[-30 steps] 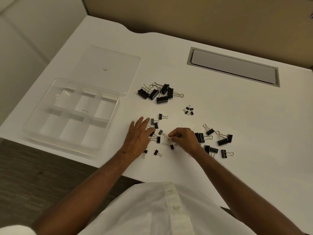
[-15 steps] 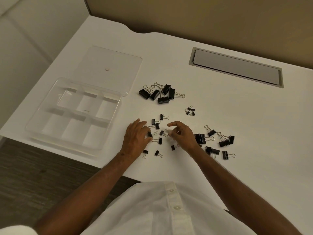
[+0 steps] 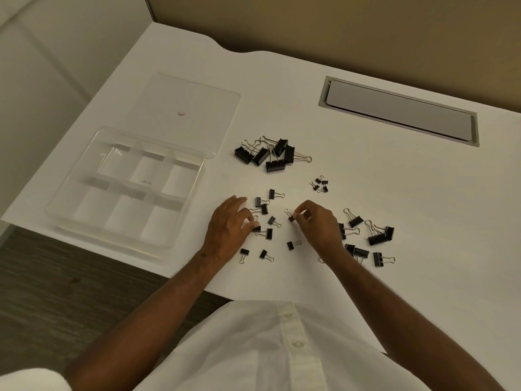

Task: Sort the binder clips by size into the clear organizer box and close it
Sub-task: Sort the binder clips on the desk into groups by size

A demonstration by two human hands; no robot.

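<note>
- Head view, looking down on a white desk: the person's right hand pinches a small binder clip by its wire handle, between thumb and fingertips, the clip's black body low over the desk near the centre.
- Left hand, just left of it, has its fingers curled over another small clip among the scattered small clips; whether it truly grips that clip or only presses on it cannot be told.
- Farther out, the clips lie in loose groups by size: large clips in a far heap, tiny clips to the right of centre, medium clips at the right beside the right wrist.
- Clear organizer box stands open at the left, well apart from the clips; its compartments look empty but for a faint mark in one middle cell. Its lid lies flat on the far side of the box.
- Judged from this, the step in hand is gathering the small clips, with filling not yet begun and closing still ahead.
- Next move would call for carrying the pinched clip left across the desk, dropping it into one compartment, and keeping that compartment for this size only.
- A grey cable hatch sits in the desk at far right.
</note>
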